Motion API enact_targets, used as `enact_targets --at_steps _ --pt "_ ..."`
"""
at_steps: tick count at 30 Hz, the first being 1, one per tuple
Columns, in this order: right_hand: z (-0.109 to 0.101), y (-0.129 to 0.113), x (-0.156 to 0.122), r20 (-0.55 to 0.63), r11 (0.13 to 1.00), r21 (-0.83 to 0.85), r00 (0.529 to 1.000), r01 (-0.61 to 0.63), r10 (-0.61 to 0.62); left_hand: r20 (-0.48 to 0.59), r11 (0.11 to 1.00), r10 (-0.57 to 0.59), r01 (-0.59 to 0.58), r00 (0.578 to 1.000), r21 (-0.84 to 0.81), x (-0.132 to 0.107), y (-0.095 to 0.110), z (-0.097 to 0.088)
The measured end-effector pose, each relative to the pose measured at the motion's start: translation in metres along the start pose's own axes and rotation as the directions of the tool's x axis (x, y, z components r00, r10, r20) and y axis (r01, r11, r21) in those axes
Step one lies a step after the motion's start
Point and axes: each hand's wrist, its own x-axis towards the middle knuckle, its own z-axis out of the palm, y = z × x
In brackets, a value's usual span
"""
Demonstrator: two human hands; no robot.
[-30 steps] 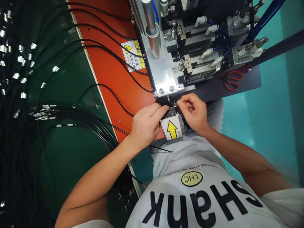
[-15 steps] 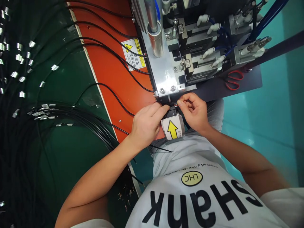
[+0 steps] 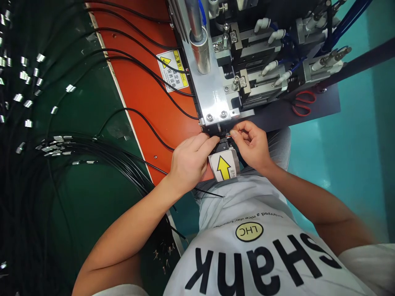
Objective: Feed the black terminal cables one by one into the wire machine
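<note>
My left hand point(image 3: 193, 158) is closed at the near end of the machine, thumb and fingers pressed together at a small black fixture point(image 3: 220, 146). A black cable point(image 3: 151, 128) runs from the left in under this hand; the part in its fingers is hidden. Across the fixture, my right hand point(image 3: 251, 144) pinches fine wire ends point(image 3: 228, 135) between thumb and forefinger, its other fingers curled. The wires look thin and partly reddish; how many there are I cannot make out. Just below the fixture is a white plate with a yellow arrow point(image 3: 224, 167).
Metal clamps and air cylinders point(image 3: 259, 88) fill the machine above my hands. Several black cables lie across the orange base plate point(image 3: 145, 94). A cable bundle with shiny ends point(image 3: 101, 150) rests on the green table point(image 3: 92, 209). Red-handled scissors point(image 3: 304, 102) lie at the right.
Both hands hold nearly the same place and grip at the fixture. The machine has shifted very slightly left in view.
</note>
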Motion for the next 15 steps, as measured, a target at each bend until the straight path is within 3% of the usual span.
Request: enact_targets --at_steps 7,15 --pt "-0.012 -0.005 0.003 0.091 0.993 0.003 0.989 -0.116 0.115 -0.049 0.999 -0.037 0.035 0.998 -0.04 0.0 0.002 -0.001" --pt "-0.006 -0.025 0.003 -0.037 0.977 -0.164 0.989 0.133 -0.141 -0.046 0.998 -0.021 0.018 0.999 -0.06 -0.002 0.003 0.0"
